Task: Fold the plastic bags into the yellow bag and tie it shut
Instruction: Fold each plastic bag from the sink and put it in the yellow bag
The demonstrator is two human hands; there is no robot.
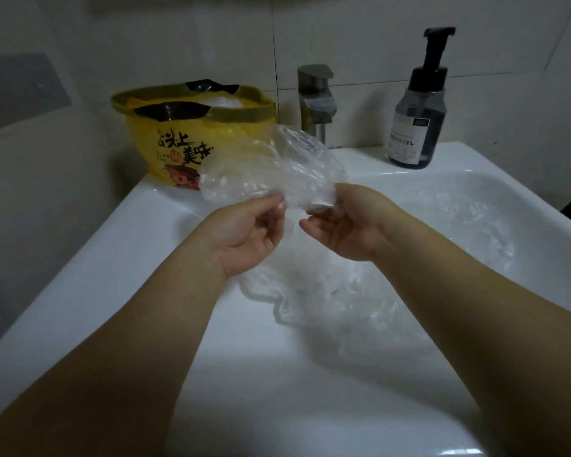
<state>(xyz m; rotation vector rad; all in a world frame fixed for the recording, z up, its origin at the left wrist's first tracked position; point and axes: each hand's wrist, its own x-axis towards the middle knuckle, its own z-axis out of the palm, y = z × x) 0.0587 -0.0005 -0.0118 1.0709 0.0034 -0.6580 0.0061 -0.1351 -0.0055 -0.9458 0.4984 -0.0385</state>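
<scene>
Two bare forearms reach in from the bottom corners over a white ceramic sink (129, 258), whose broad near rim fills the foreground. In the basin, below and beyond the wrists, lies a loose pile of clear plastic bags (343, 301), crumpled and glossy, spreading toward the right wall of the basin. Above the pile the two hands meet near the middle of the view. The left hand (244, 235) is turned palm up, its grip pinching the lower edge of a crumpled clear plastic bag (277, 169) between thumb and fingertips. The right hand (346, 225), just beside it, has its fingers curled, and its grip holds the same bag at the lower right corner. The bag rises from the hands as a wrinkled, see-through sheet, held in the air above the sink. Behind it, on the sink's back left ledge against the wall, stands the yellow bag (178, 140), upright with its mouth open, printed with dark characters and a cartoon figure; black handles lie across the opening, and something white shows inside. To its right stands a metal faucet (315, 100), and farther right a dark pump soap bottle (416, 127) on the back ledge. A pale tiled wall (178, 34) closes the scene.
</scene>
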